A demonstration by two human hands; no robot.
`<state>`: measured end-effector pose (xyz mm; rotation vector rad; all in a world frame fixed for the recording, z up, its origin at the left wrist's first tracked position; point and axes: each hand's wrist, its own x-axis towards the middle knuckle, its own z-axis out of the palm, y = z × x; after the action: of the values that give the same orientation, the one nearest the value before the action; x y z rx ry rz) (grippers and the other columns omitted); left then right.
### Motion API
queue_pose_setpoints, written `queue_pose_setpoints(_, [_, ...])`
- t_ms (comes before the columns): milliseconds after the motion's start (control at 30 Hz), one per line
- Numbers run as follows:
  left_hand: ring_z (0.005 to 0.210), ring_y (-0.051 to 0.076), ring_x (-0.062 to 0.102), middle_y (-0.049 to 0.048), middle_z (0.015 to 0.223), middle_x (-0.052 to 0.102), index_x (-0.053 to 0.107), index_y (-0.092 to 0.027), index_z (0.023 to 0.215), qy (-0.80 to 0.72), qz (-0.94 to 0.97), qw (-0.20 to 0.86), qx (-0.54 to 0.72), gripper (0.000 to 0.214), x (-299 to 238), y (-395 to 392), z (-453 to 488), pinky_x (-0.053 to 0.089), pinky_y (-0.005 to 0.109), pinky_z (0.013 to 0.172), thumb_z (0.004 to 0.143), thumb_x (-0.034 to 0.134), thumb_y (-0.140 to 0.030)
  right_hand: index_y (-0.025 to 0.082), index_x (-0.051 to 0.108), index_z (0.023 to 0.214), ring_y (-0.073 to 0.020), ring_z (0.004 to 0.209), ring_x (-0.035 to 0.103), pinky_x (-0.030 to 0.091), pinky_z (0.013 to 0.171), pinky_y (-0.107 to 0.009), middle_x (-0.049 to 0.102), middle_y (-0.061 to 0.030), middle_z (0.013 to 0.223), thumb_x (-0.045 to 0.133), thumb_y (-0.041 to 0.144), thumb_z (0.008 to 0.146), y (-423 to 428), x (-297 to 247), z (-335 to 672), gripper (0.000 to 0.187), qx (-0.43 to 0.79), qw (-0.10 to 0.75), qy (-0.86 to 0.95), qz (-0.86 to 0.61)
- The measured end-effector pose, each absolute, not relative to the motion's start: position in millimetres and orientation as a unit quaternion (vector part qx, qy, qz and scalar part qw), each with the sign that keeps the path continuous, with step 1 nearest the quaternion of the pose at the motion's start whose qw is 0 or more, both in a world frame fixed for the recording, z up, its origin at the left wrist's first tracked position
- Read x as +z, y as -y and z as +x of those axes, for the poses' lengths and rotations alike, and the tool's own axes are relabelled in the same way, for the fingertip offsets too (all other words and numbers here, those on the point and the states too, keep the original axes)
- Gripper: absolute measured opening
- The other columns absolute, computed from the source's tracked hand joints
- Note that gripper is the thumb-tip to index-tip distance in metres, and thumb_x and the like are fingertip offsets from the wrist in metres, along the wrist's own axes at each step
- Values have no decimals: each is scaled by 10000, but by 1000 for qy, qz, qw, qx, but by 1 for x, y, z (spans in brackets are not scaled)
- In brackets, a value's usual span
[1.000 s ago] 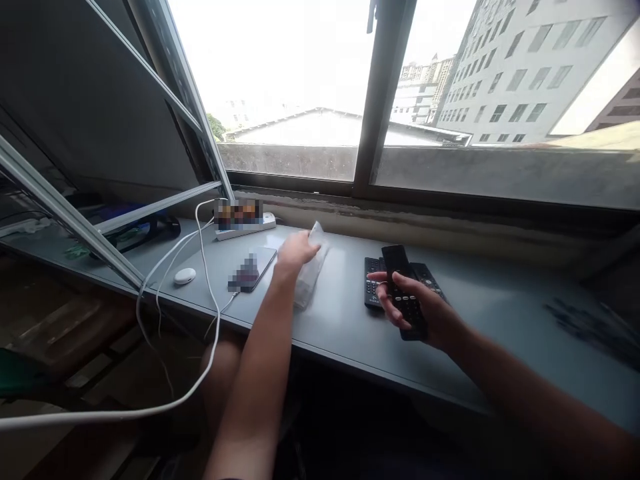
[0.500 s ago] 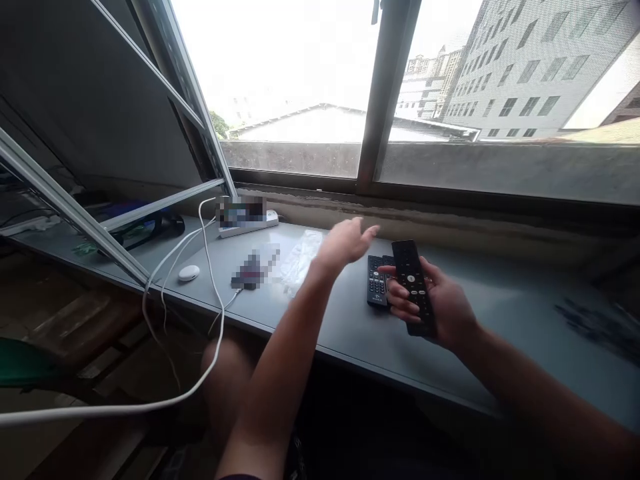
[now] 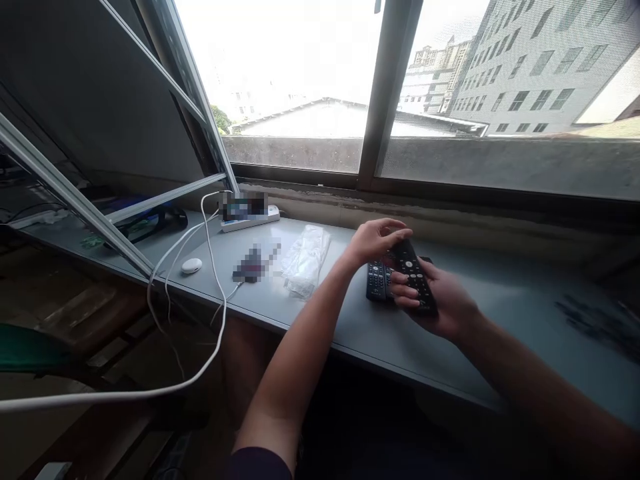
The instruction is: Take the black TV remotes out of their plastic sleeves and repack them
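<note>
A black remote control (image 3: 414, 275) with white centre buttons lies tilted in my right hand (image 3: 447, 300). The fingers of that hand wrap round its lower half, and its buttons face up. My left hand (image 3: 375, 241) is at the remote's far end, with thumb and fingers closed about the tip. Just behind and left of the held remote, another black remote (image 3: 376, 281) lies on the grey table (image 3: 350, 327). More black remote shows right beside it, partly hidden by my hands.
Clear plastic bags (image 3: 306, 260) lie left of the remotes. Farther left are a blurred-out device on a cable, a round white gadget (image 3: 191, 266) and a white power strip (image 3: 250, 219). White cables (image 3: 220, 293) hang over the table edge. A metal frame (image 3: 165, 193) slants at left, before a window.
My left hand has moved right and closed at the held remote's far end; before, it was apart from it with fingers outstretched. The right hand keeps its hold.
</note>
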<state>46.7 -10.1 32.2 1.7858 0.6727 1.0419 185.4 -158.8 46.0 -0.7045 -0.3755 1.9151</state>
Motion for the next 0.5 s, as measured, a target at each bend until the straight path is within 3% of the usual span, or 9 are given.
queue_pose_setpoints(167, [621, 113, 682, 46, 864, 790, 799, -161, 1136, -297, 695, 444, 481, 526, 18, -6, 32, 519, 236, 641, 1149, 485, -582, 115, 624, 1414, -142, 516, 513, 496, 375, -234, 557, -24, 789, 369, 402, 1201, 159, 44, 185, 439, 807, 486, 148, -300])
queue_pose_setpoints(300, [502, 103, 601, 17, 743, 763, 783, -173, 1049, -346, 699, 362, 510, 470, 11, -6, 14, 498, 243, 601, 1157, 497, -530, 140, 634, 1394, -137, 518, 524, 525, 386, -223, 543, 5, 749, 522, 468, 1170, 157, 43, 185, 413, 818, 475, 107, -306])
queue_pose_setpoints(400, [539, 128, 636, 21, 741, 769, 780, -190, 1036, -389, 715, 305, 495, 453, 7, -2, 5, 499, 255, 626, 1170, 474, -497, 167, 638, 1413, -164, 625, 673, 630, 477, -236, 672, -51, 842, 519, 368, 1177, 156, 44, 184, 332, 803, 486, 100, -331])
queue_pose_setpoints(500, [699, 176, 723, 49, 767, 781, 776, -209, 957, -430, 745, 220, 459, 426, 3, 0, 4, 513, 274, 736, 1170, 491, -443, 167, 643, 1427, -206, 769, 791, 729, 624, -299, 783, -126, 1032, 498, 310, 1178, 154, 43, 183, 322, 788, 482, 117, -366])
